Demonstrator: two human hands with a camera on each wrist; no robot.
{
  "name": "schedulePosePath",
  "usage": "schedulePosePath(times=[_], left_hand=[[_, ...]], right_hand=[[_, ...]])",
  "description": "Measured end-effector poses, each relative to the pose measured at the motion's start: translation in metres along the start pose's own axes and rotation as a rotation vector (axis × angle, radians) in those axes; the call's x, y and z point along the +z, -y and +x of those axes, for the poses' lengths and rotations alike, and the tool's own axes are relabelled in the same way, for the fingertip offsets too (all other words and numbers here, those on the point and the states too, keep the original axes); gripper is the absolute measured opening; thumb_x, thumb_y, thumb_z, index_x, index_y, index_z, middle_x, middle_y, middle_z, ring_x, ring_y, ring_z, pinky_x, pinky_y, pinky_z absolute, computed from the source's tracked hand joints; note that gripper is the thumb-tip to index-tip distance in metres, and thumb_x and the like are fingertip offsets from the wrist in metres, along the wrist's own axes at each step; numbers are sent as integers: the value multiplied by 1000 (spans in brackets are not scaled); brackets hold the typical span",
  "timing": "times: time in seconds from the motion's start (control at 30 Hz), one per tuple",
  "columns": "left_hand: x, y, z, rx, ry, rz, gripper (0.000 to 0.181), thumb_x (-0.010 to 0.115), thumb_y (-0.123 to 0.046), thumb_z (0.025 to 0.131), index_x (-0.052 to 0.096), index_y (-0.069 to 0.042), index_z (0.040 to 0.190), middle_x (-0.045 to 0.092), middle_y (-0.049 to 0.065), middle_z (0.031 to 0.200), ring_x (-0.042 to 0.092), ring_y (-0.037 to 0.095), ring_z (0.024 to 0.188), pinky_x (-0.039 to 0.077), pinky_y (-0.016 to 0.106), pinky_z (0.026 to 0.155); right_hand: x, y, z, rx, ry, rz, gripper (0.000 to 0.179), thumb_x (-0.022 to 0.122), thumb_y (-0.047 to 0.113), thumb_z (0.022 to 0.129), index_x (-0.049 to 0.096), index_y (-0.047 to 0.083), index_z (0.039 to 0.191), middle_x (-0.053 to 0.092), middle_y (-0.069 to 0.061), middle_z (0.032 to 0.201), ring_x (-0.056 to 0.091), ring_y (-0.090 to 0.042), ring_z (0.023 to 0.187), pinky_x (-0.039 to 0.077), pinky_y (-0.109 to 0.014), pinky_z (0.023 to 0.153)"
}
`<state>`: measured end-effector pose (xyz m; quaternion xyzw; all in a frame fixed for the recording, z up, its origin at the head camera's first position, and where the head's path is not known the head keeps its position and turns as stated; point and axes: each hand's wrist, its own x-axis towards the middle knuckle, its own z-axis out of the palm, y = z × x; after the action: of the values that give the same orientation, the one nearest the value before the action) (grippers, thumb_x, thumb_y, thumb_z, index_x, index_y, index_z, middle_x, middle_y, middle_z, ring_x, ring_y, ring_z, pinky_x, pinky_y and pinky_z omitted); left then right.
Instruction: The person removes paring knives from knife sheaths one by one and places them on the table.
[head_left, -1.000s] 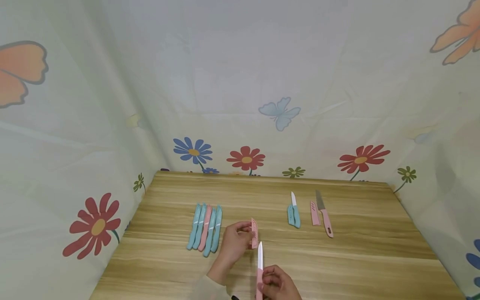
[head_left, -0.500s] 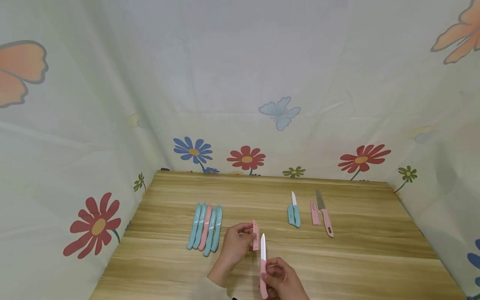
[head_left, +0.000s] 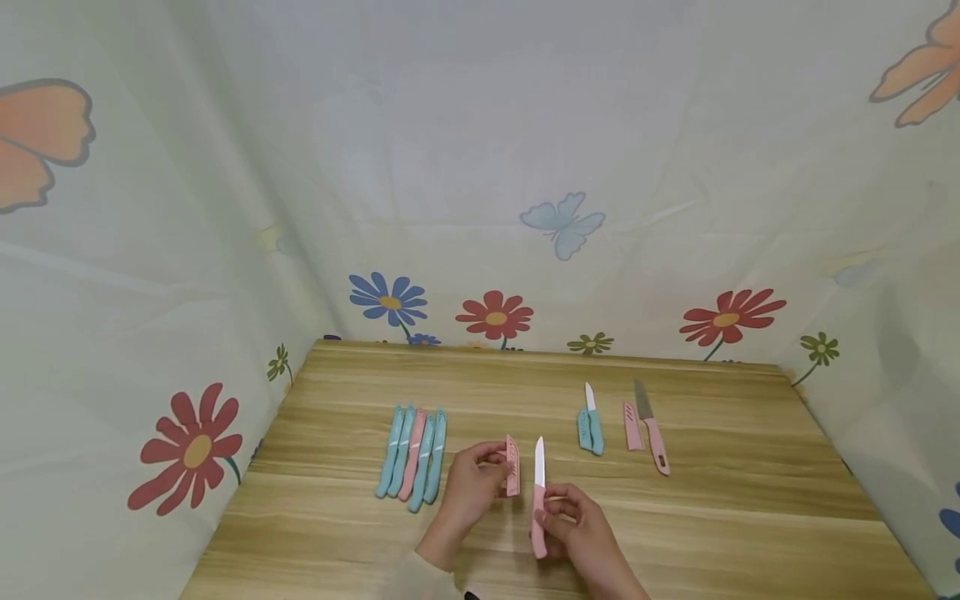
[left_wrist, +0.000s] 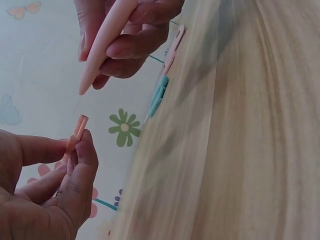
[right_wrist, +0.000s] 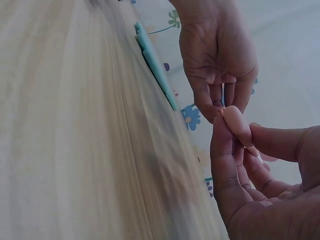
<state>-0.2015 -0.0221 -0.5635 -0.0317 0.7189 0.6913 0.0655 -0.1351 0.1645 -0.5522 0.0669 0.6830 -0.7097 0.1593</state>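
My left hand (head_left: 470, 486) pinches a pink knife sheath (head_left: 513, 467) between thumb and fingers, held upright above the table. Just to its right, my right hand (head_left: 579, 527) grips the pink handle of a paring knife (head_left: 539, 500), whose white blade points away from me. Blade and sheath are apart, side by side with a small gap. In the left wrist view the sheath (left_wrist: 75, 137) shows edge-on below the knife handle (left_wrist: 107, 42). The right wrist view shows the handle's rounded end (right_wrist: 235, 122) between thumb and fingers; most of the blade is hidden there.
Left of the hands lies a row of sheathed knives (head_left: 411, 458), several teal and one pink. At the back right are a teal knife (head_left: 595, 429) beside its teal sheath (head_left: 583, 429), and a pink sheath (head_left: 633, 427) beside a pink-handled knife (head_left: 656, 442) with a grey blade.
My right hand has moved forward and to the right with the knife, so the blade now lies beside the sheath rather than below its end. My left hand has barely moved.
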Motion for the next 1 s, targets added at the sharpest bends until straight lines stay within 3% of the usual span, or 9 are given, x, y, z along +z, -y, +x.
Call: schedulePosePath(times=[0.23,0.63,1.0], left_hand=[[-1,1,4,-5,5,-2,33,71,-8,94,71,-5,127,66,11,98,64,14,72,66,34,66],[-1,-3,12,3,8,-8,34,70,-5,94,71,-4,128,67,11,93,67,13,69,66,35,65],[0,-3,14,15,18,-34,35,72,-5,94,70,-2,129,67,12,93,68,13,65,66,38,64]], right_hand=[[-1,3,12,-13,-64,-35,39,68,5,96,54,-6,131,67,-12,100,71,-21,81,64,-33,67],[-10,8,47,-23,-270,-107,33,68,1,96,64,-5,128,72,-14,98,69,-18,76,64,-32,62],[-18,29,76,-112,-348,-417,32,70,8,95,70,-7,123,74,-18,97,68,-16,69,59,-28,59]])
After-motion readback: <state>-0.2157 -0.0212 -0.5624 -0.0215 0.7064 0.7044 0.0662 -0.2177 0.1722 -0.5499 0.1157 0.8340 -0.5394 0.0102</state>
